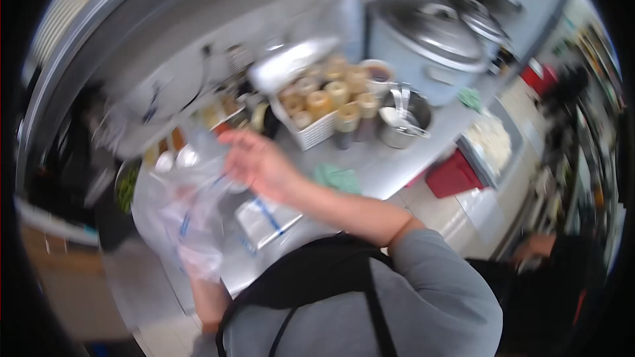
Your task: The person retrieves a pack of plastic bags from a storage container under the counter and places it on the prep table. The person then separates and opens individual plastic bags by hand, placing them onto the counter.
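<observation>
A translucent plastic bag [155, 205] with blue print covers my left hand [188, 205], which shows only dimly through the film. Its fingers are too veiled and blurred to make out. My right hand [256, 164] is raised beside the bag's upper right edge, fingers apart and loosely bent, somewhat smeared by motion. Whether its fingertips touch the film I cannot tell. Below my right wrist, a flat stack of clear bags with a blue stripe [264, 221] lies on the steel counter [387, 178].
Beyond my hands stands a white basket [317, 133] of sauce bottles. A metal pot [400, 133] with utensils, a green cloth [336, 177] and a large lidded pot [423, 46] are to the right. A red bin [453, 175] stands on the floor; another person's hand [536, 248] shows lower right.
</observation>
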Demonstrator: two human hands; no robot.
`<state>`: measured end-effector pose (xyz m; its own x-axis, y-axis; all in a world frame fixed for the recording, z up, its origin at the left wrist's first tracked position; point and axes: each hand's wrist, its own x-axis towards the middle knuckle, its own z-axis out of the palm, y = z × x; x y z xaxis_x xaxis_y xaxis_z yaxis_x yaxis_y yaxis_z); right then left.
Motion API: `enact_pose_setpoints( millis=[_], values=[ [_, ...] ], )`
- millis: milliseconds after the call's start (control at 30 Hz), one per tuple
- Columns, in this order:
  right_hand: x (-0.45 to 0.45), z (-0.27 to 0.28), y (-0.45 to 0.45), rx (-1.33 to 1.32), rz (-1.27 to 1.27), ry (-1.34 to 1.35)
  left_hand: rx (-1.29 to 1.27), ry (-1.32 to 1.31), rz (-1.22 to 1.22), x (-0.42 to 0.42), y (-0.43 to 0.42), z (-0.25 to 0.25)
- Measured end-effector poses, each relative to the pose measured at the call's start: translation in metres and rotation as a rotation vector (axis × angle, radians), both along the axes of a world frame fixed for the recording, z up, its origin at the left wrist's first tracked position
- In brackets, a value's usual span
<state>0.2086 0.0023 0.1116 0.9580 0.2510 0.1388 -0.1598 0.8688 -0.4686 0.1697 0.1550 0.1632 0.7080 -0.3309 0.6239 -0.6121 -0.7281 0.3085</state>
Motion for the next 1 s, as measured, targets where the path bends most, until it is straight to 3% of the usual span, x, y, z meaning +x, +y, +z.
enact_pose_setpoints(
  millis=[33,100,167,233,267,300,367,433,500,567,633,667,700,767,800,867,900,933,1000],
  values=[
    [0.016,-0.007,-0.001,0.066,0.085,-0.107,0.067,-0.088,0.058,0.007,0.001,0.011],
    [0.029,0.015,0.002,-0.214,0.005,-0.152,0.067,-0.169,0.142,0.03,0.012,0.016],
    [0.051,0.028,0.009,-0.666,-0.195,-0.345,-0.184,-0.162,0.146,0.075,0.036,-0.019],
    [0.071,0.021,0.017,-1.023,-0.324,-0.366,-0.295,-0.193,0.122,0.126,0.058,-0.087],
    [0.081,0.007,0.023,-1.013,-0.302,-0.377,-0.278,-0.236,0.126,0.152,0.064,-0.126],
    [0.091,-0.013,0.028,-1.01,-0.265,-0.264,-0.495,0.036,-0.032,0.167,0.069,-0.148],
    [0.104,-0.049,0.033,-1.01,-0.213,-0.155,-0.618,0.373,-0.111,0.194,0.076,-0.21],
    [0.105,-0.083,0.033,-0.844,-0.15,0.022,-0.528,0.437,-0.017,0.193,0.064,-0.226],
    [0.117,-0.136,0.028,-0.929,-0.147,0.03,-1.381,0.666,0.064,0.164,0.028,-0.204],
    [0.114,-0.158,0.031,-1.011,-0.153,0.038,-1.4,0.768,0.213,0.157,0.027,-0.225],
    [0.115,-0.163,0.03,-0.937,-0.156,0.293,-1.41,0.857,0.332,0.166,0.027,-0.225],
    [0.118,-0.173,0.02,-0.973,-0.061,0.128,-1.477,0.912,0.324,0.166,0.031,-0.228],
    [0.11,-0.168,0.013,-0.973,-0.059,0.133,-1.543,0.968,0.316,0.163,0.035,-0.231],
    [0.099,-0.137,0.0,-0.988,-0.025,0.181,-1.434,0.995,0.306,0.16,0.046,-0.241],
    [0.095,-0.152,-0.016,-1.19,-0.056,0.032,-1.329,1.027,0.306,0.151,0.054,-0.248],
    [0.07,-0.177,-0.056,-1.694,-0.255,-0.52,-0.931,1.16,0.148,0.091,0.069,-0.221],
    [0.047,-0.164,-0.071,-2.02,-0.1,-0.532,-0.654,1.22,-0.04,0.067,0.097,-0.243],
    [0.02,-0.151,-0.084,-2.336,0.077,-0.531,0.15,0.768,-0.2,0.05,0.119,-0.255],
    [-0.023,-0.174,-0.107,-2.633,-0.18,-0.569,0.093,0.595,-0.247,0.02,0.176,-0.304]
  ],
)
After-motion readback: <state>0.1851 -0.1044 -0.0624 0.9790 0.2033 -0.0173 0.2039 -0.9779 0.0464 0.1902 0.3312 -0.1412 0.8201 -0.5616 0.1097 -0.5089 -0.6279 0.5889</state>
